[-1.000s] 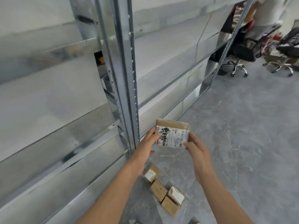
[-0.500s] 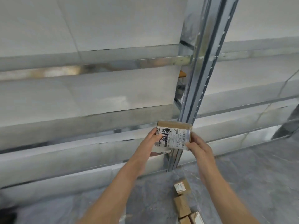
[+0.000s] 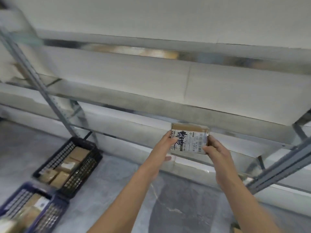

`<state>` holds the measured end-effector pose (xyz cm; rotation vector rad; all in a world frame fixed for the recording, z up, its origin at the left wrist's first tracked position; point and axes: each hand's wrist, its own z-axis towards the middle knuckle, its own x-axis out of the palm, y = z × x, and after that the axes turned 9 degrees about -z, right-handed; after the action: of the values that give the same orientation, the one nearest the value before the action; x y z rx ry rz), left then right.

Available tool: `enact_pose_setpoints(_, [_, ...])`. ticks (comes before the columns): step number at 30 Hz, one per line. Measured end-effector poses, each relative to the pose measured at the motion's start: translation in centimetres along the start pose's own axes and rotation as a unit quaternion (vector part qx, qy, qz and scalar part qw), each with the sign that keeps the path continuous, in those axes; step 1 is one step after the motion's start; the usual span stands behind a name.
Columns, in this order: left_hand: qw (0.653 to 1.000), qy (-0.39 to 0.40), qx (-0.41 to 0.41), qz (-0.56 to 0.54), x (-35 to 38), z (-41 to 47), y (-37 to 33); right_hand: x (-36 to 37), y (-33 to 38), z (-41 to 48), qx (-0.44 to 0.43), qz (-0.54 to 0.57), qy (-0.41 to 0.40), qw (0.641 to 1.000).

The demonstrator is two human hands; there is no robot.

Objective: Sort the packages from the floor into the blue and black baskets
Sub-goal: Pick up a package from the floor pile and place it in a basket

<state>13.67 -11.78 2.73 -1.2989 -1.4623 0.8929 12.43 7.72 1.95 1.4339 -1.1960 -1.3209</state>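
Note:
I hold a small brown cardboard package (image 3: 190,140) with a white shipping label in front of me, at chest height. My left hand (image 3: 165,142) grips its left edge and my right hand (image 3: 214,151) grips its right edge. The black basket (image 3: 50,165) stands on the floor at the lower left with several brown packages inside. Nearer to me, at the bottom left corner, is the blue basket (image 3: 55,207), which also holds packages. Both baskets lie well to the left of and below the held package.
A metal shelving rack (image 3: 151,105) with white boards runs across the view behind the package. Its slanted uprights stand at the left (image 3: 33,73) and right (image 3: 282,163). The grey concrete floor (image 3: 117,182) lies between me and the baskets.
My view has swung to the left: the baskets have come into sight and the packages on the floor have left the frame. Both hands still hold the same package.

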Motion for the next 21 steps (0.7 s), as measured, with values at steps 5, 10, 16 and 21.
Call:
enact_pose_setpoints(5, [0.995,-0.09,0.002,-0.031,-11.3,-3.3,0.3,11.9,1.5,0.0,-0.016,-0.013,0.068,0.997])
enact_pose_setpoints(10, [0.982,-0.171,0.015,-0.074,-20.3,-7.2,0.0,22.0,3.0,-0.7,-0.03,-0.026,0.147,0.988])
enact_pose_setpoints(16, [0.96,-0.264,0.007,-0.095,-27.9,-10.2,1.9,30.9,3.0,-0.5,-0.041,-0.044,0.264,0.963])
enact_pose_setpoints(21, [0.937,-0.327,-0.001,-0.123,-32.0,-11.6,2.5,37.5,3.1,0.5,-0.029,-0.053,0.335,0.94])
